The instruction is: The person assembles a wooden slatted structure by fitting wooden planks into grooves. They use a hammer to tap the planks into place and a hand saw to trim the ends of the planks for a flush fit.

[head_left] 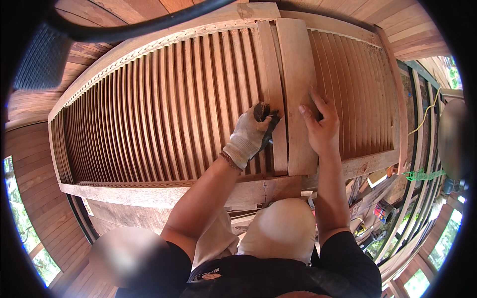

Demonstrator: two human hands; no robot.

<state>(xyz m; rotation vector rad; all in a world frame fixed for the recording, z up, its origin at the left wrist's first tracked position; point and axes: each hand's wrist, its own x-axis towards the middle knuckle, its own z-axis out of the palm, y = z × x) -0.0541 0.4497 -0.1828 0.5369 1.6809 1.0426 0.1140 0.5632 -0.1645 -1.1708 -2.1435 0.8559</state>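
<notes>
A large wooden louvred shutter (290,59) lies in front of me, with rows of slats (169,109) on its left part and more slats (355,94) on its right. My left hand (251,131), in a pale glove with dark fingers, is closed at the edge of the left slats, beside the wide middle rail. Something small may be in its fingers; a bluish bit shows below them, but I cannot make it out. Bare, my right hand (322,121) rests on the right edge of that rail, its thumb and fingers apart.
A dark curved bar (149,30) crosses the upper left. Tools and loose items lie low on the right, near a can with a colourful label (382,212). Green cord (422,175) and a yellow cable (426,114) hang at the far right. Blurred patches cover two spots.
</notes>
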